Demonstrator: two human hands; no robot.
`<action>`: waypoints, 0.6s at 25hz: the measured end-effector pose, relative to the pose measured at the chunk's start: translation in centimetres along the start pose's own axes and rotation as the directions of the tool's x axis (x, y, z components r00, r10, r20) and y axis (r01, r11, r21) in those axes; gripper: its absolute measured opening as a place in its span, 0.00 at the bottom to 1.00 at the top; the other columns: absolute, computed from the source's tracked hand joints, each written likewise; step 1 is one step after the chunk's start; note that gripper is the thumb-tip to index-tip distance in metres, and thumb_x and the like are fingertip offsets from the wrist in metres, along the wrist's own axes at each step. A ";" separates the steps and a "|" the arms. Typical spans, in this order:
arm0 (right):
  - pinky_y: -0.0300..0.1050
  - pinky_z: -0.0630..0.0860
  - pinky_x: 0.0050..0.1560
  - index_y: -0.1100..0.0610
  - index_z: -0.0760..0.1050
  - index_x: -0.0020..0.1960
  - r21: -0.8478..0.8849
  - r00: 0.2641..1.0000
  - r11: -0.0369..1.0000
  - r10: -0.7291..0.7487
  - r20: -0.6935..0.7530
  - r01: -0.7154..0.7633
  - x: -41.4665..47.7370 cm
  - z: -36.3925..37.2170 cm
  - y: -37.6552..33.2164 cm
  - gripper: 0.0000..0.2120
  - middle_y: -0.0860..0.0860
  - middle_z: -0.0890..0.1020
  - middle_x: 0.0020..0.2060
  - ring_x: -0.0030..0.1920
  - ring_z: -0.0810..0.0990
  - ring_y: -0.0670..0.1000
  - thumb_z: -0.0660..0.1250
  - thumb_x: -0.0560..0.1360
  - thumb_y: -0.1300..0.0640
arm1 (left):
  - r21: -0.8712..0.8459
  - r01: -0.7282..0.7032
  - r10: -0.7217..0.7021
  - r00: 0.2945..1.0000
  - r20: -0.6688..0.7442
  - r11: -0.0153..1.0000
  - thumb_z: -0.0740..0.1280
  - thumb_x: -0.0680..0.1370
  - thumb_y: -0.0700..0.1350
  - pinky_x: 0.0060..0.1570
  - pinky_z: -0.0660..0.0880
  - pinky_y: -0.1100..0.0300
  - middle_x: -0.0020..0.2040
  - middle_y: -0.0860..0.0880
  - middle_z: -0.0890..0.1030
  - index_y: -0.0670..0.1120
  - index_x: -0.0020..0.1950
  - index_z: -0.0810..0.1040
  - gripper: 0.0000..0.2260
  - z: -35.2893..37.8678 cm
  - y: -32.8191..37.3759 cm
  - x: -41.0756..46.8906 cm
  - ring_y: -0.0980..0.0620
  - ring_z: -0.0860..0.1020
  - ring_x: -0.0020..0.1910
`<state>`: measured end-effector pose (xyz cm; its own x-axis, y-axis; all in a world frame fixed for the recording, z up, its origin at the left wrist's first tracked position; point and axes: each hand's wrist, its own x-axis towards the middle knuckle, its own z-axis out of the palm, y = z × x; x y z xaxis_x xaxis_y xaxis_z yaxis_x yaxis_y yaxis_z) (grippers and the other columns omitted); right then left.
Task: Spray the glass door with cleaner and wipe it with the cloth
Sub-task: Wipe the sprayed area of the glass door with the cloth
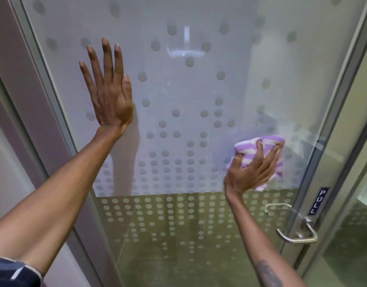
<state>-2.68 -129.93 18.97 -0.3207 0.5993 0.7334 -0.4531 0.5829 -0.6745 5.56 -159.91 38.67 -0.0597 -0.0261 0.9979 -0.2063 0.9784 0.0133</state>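
Observation:
The glass door (pixel 178 90) fills the view, frosted and patterned with grey dots that grow denser toward its lower part. My left hand (pixel 108 88) lies flat against the glass at the upper left, fingers spread and pointing up, holding nothing. My right hand (pixel 251 170) presses a bunched purple-and-white striped cloth (pixel 265 148) against the glass at the right, just above the handle. No spray bottle is in view.
A metal lever handle (pixel 296 235) sits at the door's right edge, under a blue PULL sticker (pixel 319 200). A grey metal frame (pixel 54 112) runs down the left side, with a purple wall beyond it. Another glass panel stands to the right.

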 end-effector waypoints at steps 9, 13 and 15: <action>0.70 0.54 0.79 0.43 0.73 0.75 0.206 0.892 0.928 -0.360 0.272 0.312 -13.4 3.0 -13.1 0.26 0.54 0.68 0.78 0.83 0.58 0.60 0.59 0.78 0.38 | 0.003 -0.026 0.026 1.000 -0.014 1.000 0.47 0.87 0.48 0.79 0.37 0.45 0.84 0.44 0.55 0.49 0.85 0.50 0.25 0.1 -0.4 -0.1 0.46 0.46 0.82; 0.66 0.57 0.78 0.45 0.74 0.74 0.359 0.403 0.470 -0.881 0.248 0.806 -12.8 2.8 -7.2 0.26 0.50 0.72 0.78 0.81 0.64 0.59 0.65 0.78 0.38 | -0.005 -0.038 0.038 0.999 -0.014 0.999 0.46 0.87 0.49 0.79 0.38 0.44 0.84 0.43 0.55 0.50 0.85 0.49 0.25 0.1 -0.6 -0.1 0.42 0.48 0.84; 0.65 0.57 0.78 0.45 0.73 0.75 0.317 0.323 0.405 -0.904 0.281 0.858 -10.7 2.1 -3.3 0.27 0.50 0.71 0.78 0.82 0.61 0.59 0.63 0.79 0.37 | -0.007 -0.035 0.035 0.999 -0.021 0.999 0.45 0.87 0.50 0.79 0.38 0.43 0.84 0.43 0.56 0.49 0.85 0.50 0.25 0.1 -0.6 0.0 0.47 0.46 0.82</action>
<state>0.51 -139.41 13.54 0.0723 -0.4877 0.8700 -0.7222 0.5760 0.3829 5.62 -160.48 38.62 -0.0463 0.0122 0.9989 -0.1974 0.9801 -0.0211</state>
